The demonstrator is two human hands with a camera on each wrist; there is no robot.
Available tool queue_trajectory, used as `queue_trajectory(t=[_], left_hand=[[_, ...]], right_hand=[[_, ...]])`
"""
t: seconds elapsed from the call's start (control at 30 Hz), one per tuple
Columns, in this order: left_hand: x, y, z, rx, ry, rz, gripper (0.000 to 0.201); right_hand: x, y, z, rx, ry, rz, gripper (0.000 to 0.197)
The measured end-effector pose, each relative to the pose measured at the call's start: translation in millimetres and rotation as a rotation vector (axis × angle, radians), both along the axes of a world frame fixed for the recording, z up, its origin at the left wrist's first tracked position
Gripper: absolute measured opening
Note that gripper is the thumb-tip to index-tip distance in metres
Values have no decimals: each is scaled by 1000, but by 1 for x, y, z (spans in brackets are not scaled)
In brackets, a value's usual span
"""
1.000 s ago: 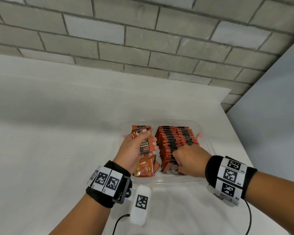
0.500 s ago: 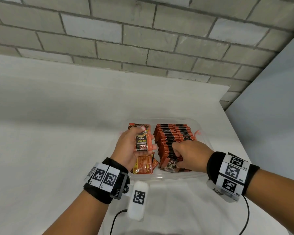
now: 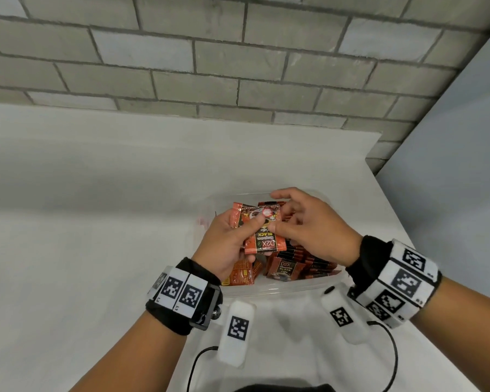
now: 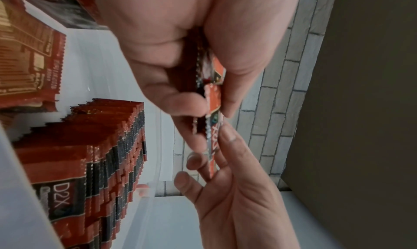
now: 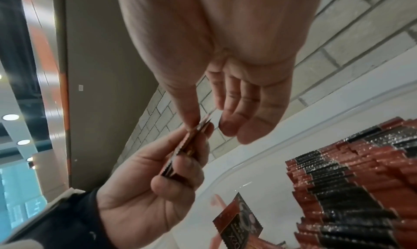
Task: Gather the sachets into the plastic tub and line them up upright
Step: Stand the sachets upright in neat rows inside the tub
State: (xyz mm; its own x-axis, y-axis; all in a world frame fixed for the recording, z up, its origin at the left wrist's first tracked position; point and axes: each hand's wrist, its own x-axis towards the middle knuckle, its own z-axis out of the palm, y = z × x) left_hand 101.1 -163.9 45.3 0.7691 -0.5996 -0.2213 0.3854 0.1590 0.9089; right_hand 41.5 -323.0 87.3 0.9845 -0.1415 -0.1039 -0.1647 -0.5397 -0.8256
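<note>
A clear plastic tub (image 3: 269, 290) sits on the white table. In its right half stands a row of red-and-black sachets (image 3: 309, 258) (image 4: 101, 154) (image 5: 349, 190), upright. A few loose sachets (image 3: 239, 274) (image 5: 237, 222) lie in its left half. My left hand (image 3: 249, 226) (image 4: 203, 110) (image 5: 180, 163) grips a small bunch of sachets (image 3: 266, 241) (image 4: 214, 95) above the tub. My right hand (image 3: 277, 215) (image 4: 225, 145) (image 5: 203, 124) pinches the top sachet of that bunch between thumb and forefinger, its other fingers spread.
The white table (image 3: 96, 222) runs left and back to a grey brick wall (image 3: 238, 66). Its right edge lies close beside the tub, with a grey panel (image 3: 450, 165) beyond. Cables and white tagged units (image 3: 236, 332) hang below my wrists.
My right hand left the upright row and came up to the bunch in my left hand. My left hand lifted the bunch higher above the tub.
</note>
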Motion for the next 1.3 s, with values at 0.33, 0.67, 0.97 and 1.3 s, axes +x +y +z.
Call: queue_trajectory(t=[0.33,0.67,0.97,1.3], left_hand=[[0,1,2,-128,153,97,15],[3,6,-6,-127,90,105,34],[12,13,-15,-131,173,260,14],[11,12,-13,-137,184,239,17]], right_hand=[[-6,8,-8,124,-35,-60,30],[-3,6,-3,335,48,-158,8],[-10,-11,-8,-441,244,272,10],[3,-1,-30,-861,362,433,12]])
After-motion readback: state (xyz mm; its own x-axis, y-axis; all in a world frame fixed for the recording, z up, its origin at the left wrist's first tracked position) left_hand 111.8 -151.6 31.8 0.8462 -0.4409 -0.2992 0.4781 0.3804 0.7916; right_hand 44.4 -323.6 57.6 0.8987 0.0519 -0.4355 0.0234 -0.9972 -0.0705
